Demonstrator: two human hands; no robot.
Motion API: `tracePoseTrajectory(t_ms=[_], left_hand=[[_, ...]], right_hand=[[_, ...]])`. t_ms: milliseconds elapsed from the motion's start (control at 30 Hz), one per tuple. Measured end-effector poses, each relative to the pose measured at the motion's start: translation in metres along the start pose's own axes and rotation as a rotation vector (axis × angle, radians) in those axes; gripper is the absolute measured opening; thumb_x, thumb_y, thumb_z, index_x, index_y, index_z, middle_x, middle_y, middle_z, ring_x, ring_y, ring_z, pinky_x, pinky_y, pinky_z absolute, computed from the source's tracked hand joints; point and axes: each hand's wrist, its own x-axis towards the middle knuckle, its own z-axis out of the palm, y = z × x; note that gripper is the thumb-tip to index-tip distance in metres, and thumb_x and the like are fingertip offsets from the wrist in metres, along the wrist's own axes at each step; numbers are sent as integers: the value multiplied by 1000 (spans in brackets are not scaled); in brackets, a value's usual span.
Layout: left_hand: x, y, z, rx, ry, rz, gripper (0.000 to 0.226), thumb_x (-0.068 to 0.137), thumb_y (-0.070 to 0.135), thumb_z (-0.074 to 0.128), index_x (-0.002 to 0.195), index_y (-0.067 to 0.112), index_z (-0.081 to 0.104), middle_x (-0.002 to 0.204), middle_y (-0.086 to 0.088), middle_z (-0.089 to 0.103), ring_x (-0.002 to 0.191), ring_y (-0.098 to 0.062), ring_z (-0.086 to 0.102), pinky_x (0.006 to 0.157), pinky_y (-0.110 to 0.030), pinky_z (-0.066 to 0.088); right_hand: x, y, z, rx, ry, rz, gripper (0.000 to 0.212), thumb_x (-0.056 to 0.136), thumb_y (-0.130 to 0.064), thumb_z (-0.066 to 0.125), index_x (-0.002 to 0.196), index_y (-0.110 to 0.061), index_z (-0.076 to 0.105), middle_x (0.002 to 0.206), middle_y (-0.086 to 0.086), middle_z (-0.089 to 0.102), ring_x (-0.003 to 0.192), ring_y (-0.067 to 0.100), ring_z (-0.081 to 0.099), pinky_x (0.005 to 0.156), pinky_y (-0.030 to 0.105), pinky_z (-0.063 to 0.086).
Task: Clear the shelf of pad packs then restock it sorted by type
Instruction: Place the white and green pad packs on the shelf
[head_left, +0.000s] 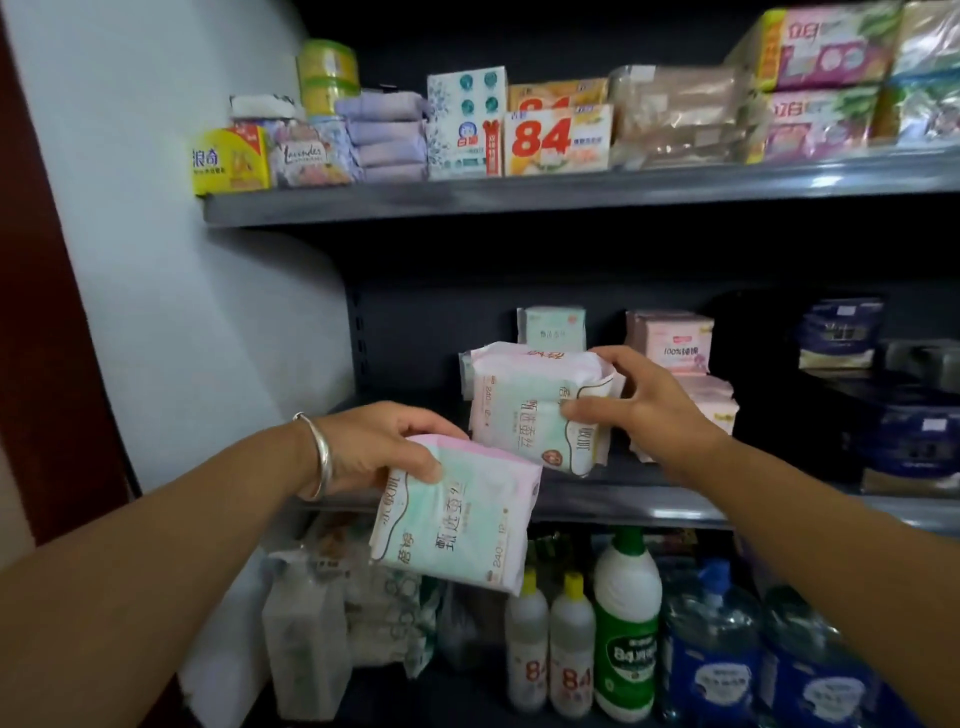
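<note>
L hand: your left hand (374, 441), silver bangle (318, 454) on the wrist, pinches a mint-and-pink pad pack (457, 519) by its top edge; thumb on front, fingers curled behind. Pack hangs tilted in front of the middle shelf (623, 501) lip, off the shelf.
R hand: your right hand (639, 405) grips a second mint-and-pink pack (535, 405); fingers over the top right corner, thumb on the front. Pack is upright on the middle shelf or just above it, can't tell which.
Still on middle shelf: small mint pack (556, 327) at the back, pink packs (670, 340) stacked behind & to the right of your R hand, dark blue packs (841, 332) far right.
Top shelf: soap boxes marked 84 (558, 137), purple packs (384, 135).
Bottom: bleach bottles (550, 644), blue water jugs (711, 649).
</note>
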Motion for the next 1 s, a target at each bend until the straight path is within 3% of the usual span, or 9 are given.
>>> tracePoseTrajectory(t_ms=[133,200,367,467,567,800,933,1000], left_hand=[[20,3,-20,-20,38,44,52,63,6,66,115,11,61,104,-12,70,91,-23,70,68,-30,57],[30,4,-30,-9,47,59,56,59,9,71,115,12,61,106,-13,70,93,-24,70,71,-32,58],[59,8,-54,40,92,81,65,50,17,74,114,19,61,111,-11,67,100,-27,67,87,-45,55],[76,9,-62,26,150,119,70,45,25,74,114,23,60,112,-8,67,101,-27,67,90,-48,53],[90,6,-68,29,209,149,60,53,17,72,111,25,60,113,-5,66,98,-23,68,85,-40,56],[118,-7,-87,70,325,183,47,67,6,73,105,29,60,108,-3,66,91,-20,68,78,-33,57],[135,-13,-96,132,394,197,45,75,-1,69,108,27,58,104,1,65,85,-12,66,66,-19,54],[145,-15,-99,161,421,202,46,74,1,70,110,27,57,101,2,64,81,-10,65,60,-14,51]], right_hand=[[35,-1,-1,28,10,0,42,74,-8,76,111,-16,58,102,6,72,93,26,70,88,49,54],[48,-2,0,-10,-4,-13,44,72,-11,78,110,-19,57,103,6,71,92,27,70,88,58,50],[74,-6,2,13,7,-84,50,72,2,76,114,-15,53,110,12,66,88,24,71,71,44,59],[90,-6,3,52,29,-100,51,73,4,74,115,-15,52,108,12,67,92,28,70,75,50,57],[104,-5,7,62,45,-97,52,74,4,73,118,-14,51,105,7,68,94,26,69,79,52,56],[138,10,15,67,114,-84,58,74,2,74,124,-14,48,110,9,66,94,26,68,74,40,59],[159,19,22,110,163,-73,55,74,6,72,121,-10,49,106,9,67,88,21,68,66,29,59],[172,24,25,155,194,-47,53,74,3,73,120,-8,50,109,10,66,92,25,67,73,35,58]])
